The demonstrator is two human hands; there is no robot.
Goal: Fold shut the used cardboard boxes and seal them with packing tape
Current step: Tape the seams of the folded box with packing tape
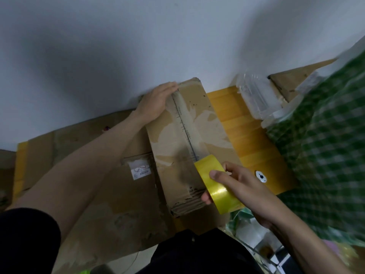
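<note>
A: Where is the long brown cardboard box (185, 135)?

B: On the worktop, pressed flat by the left hand (156, 101). The yellow tape roll (215, 184), gripped by right-hand fingers (219, 177), should be drawn taut along the seam.

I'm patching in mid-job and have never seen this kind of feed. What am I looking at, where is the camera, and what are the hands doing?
There is no machine here: one camera worn on a person's head looks down at their bare hands. The left hand lies flat on the far end of a narrow cardboard box, holding it down. The right hand grips a yellow tape roll at the box's near end, over the centre seam. The box lies across flattened cardboard and a yellow surface. Clear plastic containers and green checked cloth sit to the right.
</note>
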